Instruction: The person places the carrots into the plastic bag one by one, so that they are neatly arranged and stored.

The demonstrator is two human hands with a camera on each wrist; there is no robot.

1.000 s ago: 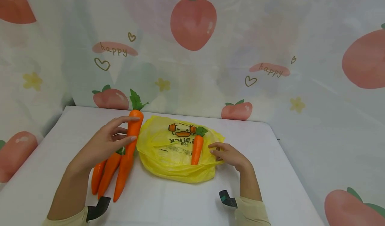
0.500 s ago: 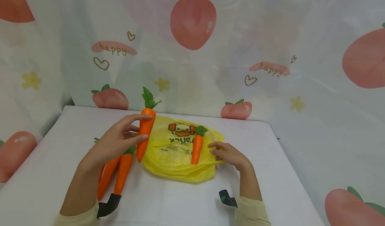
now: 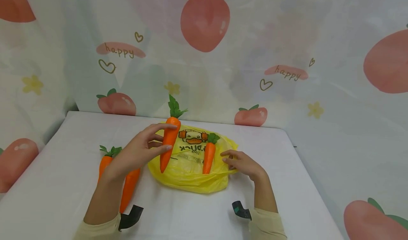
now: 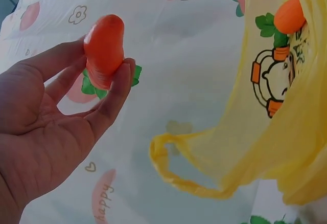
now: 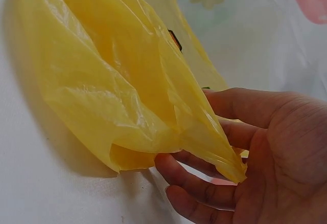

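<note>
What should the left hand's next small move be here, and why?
Probably lower the held carrot tip-first into the yellow bag. The left hand has it in its grip over the bag, the right hand pinches the bag's edge, and one carrot already lies inside.

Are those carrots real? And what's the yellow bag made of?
The carrot in the left hand looks like a toy, probably foam or plastic: its skin is smooth, matte and evenly orange, and its leaves look flat and stiff. The bag looks like thin, shiny plastic film: it crinkles, lets light through and folds between the right hand's fingers.
</note>
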